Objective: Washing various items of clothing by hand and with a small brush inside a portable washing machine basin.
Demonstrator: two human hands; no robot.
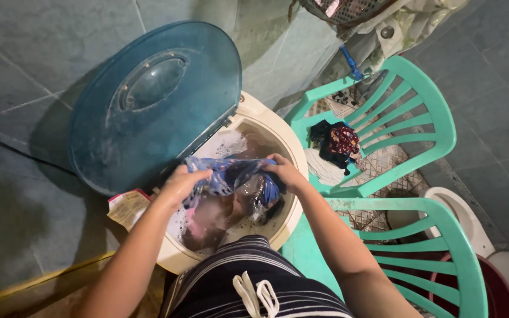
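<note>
Blue wet cloth (231, 175) bunched between both hands over round sudsy tub (293, 153).

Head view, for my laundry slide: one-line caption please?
Both hands, left hand and right hand, grip wet blue cloth over open washer tub.

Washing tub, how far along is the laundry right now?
Done: the blue lid is up, the tub holds sudsy water, and a few clothes sit on the green chair. In hand: left hand and right hand grip a wet blue cloth. Left: more clothes soaking underneath.
</note>
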